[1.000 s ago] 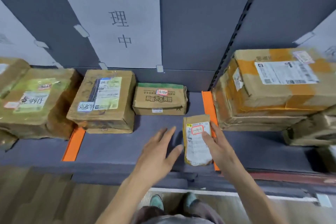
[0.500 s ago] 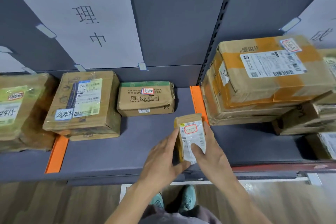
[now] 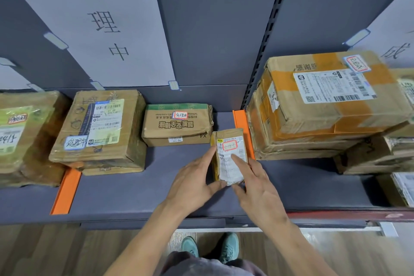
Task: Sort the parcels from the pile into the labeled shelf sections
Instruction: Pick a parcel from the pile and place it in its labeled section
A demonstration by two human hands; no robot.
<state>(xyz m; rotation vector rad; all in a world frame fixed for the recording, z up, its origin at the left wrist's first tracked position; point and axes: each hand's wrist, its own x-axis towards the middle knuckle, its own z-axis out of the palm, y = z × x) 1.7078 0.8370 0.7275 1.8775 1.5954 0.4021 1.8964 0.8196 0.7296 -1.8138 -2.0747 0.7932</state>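
Bare forearms (image 3: 143, 240), teal shoes (image 3: 228, 246)

Left hand (image 3: 192, 184) closed in, now gripping small parcel (image 3: 230, 159) alongside right hand (image 3: 257, 188).

Just one camera, worn on the person's head, looking forward and steeply down at the grey shelf (image 3: 134, 192) from close range. Their shoes (image 3: 229, 247) and the floor (image 3: 56, 253) show at the bottom edge.
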